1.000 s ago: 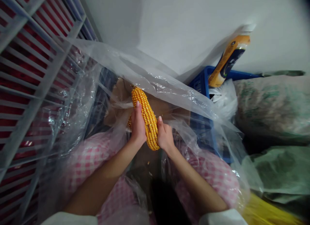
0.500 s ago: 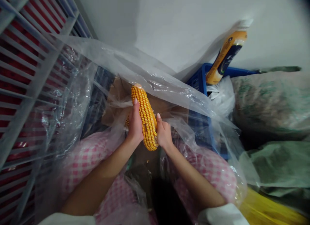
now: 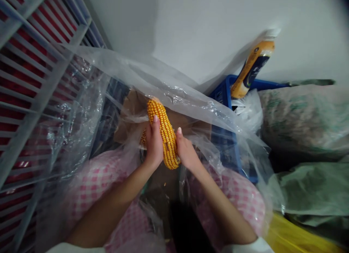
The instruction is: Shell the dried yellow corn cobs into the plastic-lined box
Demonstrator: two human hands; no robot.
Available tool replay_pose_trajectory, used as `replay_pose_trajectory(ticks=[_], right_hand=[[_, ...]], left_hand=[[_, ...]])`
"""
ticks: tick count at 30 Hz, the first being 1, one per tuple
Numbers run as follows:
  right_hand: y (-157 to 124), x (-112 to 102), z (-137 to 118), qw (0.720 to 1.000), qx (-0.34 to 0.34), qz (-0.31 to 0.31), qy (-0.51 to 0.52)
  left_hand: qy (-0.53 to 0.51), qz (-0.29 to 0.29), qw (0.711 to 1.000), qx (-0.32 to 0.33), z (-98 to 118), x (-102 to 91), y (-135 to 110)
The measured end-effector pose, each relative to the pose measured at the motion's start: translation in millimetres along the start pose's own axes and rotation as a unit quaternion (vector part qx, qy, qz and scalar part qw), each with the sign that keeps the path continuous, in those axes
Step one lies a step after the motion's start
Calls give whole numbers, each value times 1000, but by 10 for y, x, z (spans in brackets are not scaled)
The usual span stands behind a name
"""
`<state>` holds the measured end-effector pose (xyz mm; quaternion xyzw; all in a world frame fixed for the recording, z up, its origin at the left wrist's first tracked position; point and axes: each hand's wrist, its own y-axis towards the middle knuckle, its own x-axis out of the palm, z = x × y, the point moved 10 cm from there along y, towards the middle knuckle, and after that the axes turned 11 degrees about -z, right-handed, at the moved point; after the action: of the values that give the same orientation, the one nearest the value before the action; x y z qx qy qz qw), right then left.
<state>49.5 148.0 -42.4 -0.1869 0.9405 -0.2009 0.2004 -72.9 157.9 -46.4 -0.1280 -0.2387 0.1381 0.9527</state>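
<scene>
A yellow ear of corn (image 3: 165, 131) is held between both hands, tilted with its upper end leaning left. My left hand (image 3: 155, 142) grips it from the left, thumb lying along the kernels. On the other side my right hand (image 3: 187, 151) is closed against its lower right, thumb pointing up; the rest of its fingers are hidden. Some loose kernels (image 3: 143, 136) show left of my left hand. Clear plastic sheeting (image 3: 174, 96) spreads around and behind the hands, over the pink checked cloth on my knees (image 3: 106, 176).
A slatted crate (image 3: 35, 100) with red contents stands at left. Brown cardboard (image 3: 131, 111) lies behind the corn. To the right are a blue basket (image 3: 229, 85), a bottle with an orange label (image 3: 253, 67), a stuffed sack (image 3: 302, 118) and green bags (image 3: 316, 187). A white wall closes the back.
My left thumb has slid slightly down the corn. More loose kernels show beside the left hand. The view has shifted a little; both hands still hold the corn.
</scene>
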Motion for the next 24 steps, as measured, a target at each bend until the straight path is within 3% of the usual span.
replay_pose_trajectory(ticks=[4, 17, 21, 24], right_hand=[[-45, -1, 30, 995, 8, 75, -67], [-12, -18, 85, 991, -20, 123, -38], [-2, -48, 104, 994, -1, 112, -5], [51, -40, 161, 998, 37, 45, 31]], left_hand=[[-2, 14, 1000, -7, -61, -16, -57], [6, 1, 1000, -14, -84, -23, -65], [-4, -19, 1000, -20, -65, 36, -60], [-14, -23, 999, -26, -26, 71, -26]])
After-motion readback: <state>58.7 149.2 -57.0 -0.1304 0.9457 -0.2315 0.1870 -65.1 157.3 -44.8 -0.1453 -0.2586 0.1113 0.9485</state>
